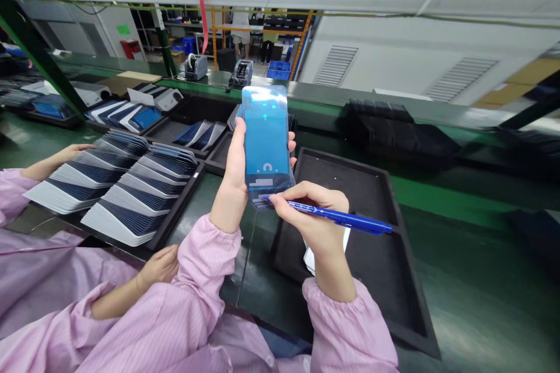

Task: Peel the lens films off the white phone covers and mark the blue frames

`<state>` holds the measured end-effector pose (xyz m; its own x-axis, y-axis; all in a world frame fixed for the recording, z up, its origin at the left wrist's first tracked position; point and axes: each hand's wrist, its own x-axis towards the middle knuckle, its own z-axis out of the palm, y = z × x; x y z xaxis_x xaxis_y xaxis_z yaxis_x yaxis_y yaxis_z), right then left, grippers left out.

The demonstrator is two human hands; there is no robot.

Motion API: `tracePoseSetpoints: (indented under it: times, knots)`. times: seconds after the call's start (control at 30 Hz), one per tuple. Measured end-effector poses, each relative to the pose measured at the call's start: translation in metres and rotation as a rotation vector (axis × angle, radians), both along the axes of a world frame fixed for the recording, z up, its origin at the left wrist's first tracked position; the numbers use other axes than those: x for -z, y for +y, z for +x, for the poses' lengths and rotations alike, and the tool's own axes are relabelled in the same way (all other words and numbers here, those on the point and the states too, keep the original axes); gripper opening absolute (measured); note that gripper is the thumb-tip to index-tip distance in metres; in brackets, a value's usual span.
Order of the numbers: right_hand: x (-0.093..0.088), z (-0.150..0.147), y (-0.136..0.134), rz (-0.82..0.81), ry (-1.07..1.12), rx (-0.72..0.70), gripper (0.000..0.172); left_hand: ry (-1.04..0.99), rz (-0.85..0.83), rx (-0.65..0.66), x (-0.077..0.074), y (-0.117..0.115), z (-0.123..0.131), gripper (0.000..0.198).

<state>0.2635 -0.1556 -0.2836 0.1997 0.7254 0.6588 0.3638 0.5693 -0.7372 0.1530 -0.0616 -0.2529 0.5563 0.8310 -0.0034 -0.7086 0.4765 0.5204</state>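
My left hand [235, 178] is wrapped round a small stack of phone-sized flat panels, held upright in front of me. The front panel [266, 134] is glossy blue with a darker strip and pale marks at its lower end. Between the thumb and fingers of my right hand [321, 215] is a blue pen [350, 219], its tip end at the lower edge of the panels. Beneath my right hand, white panels [310, 259] lie in a black tray [405, 280], partly hidden by the hand and wrist.
At the left, another tray [175, 207] holds rows of overlapping panels, with a co-worker's hands [160, 265] near it. Further trays with panels [203, 134] stand behind. Tape dispensers [195, 67] sit on the far ledge. Dark stacked trays [394, 134] are at the back right.
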Motion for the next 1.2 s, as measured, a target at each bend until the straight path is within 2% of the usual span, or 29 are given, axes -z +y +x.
tracePoseSetpoints:
  times: [0.47,0.63,0.77,0.97,1.2]
  knots:
    - [0.0030,0.0012,-0.0032,-0.072,-0.023,0.018,0.018,0.001,-0.030,-0.020,-0.0036,-0.0033,-0.0008,0.083]
    - [0.0031,0.0012,-0.0034,-0.051,-0.057,0.006,0.018,0.000,-0.042,-0.016,-0.0042,-0.0028,-0.0011,0.084]
    - [0.0014,-0.0002,-0.0024,-0.033,-0.002,-0.007,0.019,-0.018,-0.024,-0.013,-0.0032,-0.0018,-0.0027,0.085]
    - [0.0001,-0.0013,-0.0028,-0.056,-0.054,0.031,0.019,-0.008,-0.031,-0.002,-0.0034,-0.0017,-0.0039,0.084]
    - [0.0001,-0.0001,-0.0030,-0.062,-0.062,0.000,0.020,-0.013,-0.028,0.002,-0.0014,-0.0013,-0.0015,0.083]
